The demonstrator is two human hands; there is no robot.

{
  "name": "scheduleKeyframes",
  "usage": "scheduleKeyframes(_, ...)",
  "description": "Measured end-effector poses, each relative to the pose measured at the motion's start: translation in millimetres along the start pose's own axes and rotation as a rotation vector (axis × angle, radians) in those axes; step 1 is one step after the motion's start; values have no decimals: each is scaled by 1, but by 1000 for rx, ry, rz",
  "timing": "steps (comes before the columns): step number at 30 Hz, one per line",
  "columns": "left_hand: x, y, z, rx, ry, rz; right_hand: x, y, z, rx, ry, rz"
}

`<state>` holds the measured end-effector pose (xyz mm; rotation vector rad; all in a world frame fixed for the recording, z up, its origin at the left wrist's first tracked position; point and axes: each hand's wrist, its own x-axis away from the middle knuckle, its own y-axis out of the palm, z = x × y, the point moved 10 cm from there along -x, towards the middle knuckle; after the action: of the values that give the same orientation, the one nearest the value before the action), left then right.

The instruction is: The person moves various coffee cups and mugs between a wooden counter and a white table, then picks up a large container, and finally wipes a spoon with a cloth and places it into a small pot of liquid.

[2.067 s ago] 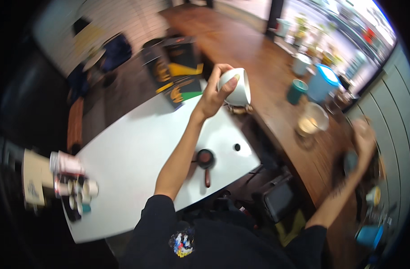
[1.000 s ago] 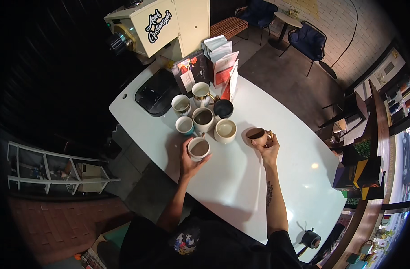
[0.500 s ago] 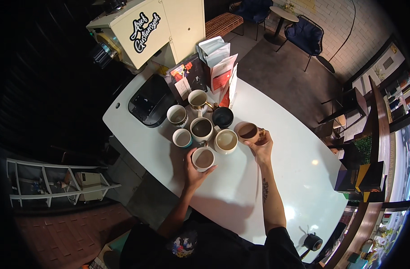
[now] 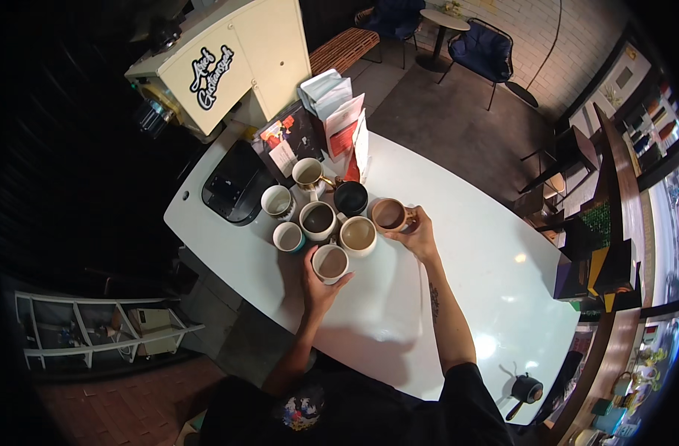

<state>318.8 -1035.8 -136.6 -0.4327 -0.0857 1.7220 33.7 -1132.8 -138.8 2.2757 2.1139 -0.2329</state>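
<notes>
My left hand (image 4: pixel 318 288) is curled around the side of a white mug (image 4: pixel 330 264) at the near end of a cluster of cups. My right hand (image 4: pixel 419 236) grips a brown mug (image 4: pixel 389 215) by its handle side, at the cluster's right edge. Between them sits a cream mug (image 4: pixel 358 236) close beside the brown one. Behind stand a white mug with a dark inside (image 4: pixel 318 221), a black cup (image 4: pixel 351 198) and a mug with a gold handle (image 4: pixel 309 174). A patterned white cup (image 4: pixel 278 201) and a white-and-teal cup (image 4: pixel 288 237) stand on the left.
All the cups stand on a white table (image 4: pixel 466 245) with curved edges. Upright coffee bags (image 4: pixel 345 126), a dark picture card (image 4: pixel 289 141) and a black inset tray (image 4: pixel 237 187) are at its far left, beside a cream machine (image 4: pixel 220 67). A small black pot (image 4: pixel 526 388) sits near right.
My right hand has brought the brown mug slightly left, closer to the cream mug. My left hand stays around the white mug. The whole view has shifted a little.
</notes>
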Motion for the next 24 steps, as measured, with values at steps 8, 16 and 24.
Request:
scheduleKeyframes(8, -6, -1, 41, -206, 125, -38, -11, -10, 5, 443, -57, 51)
scheduleKeyframes(16, 50, 81, 173, 272, 398, -152, 144, -146, -107, 320, 140, 77)
scheduleKeyframes(24, 276, 348, 433, 550, 756, -1245, 460, -365, -291, 595, -32, 773)
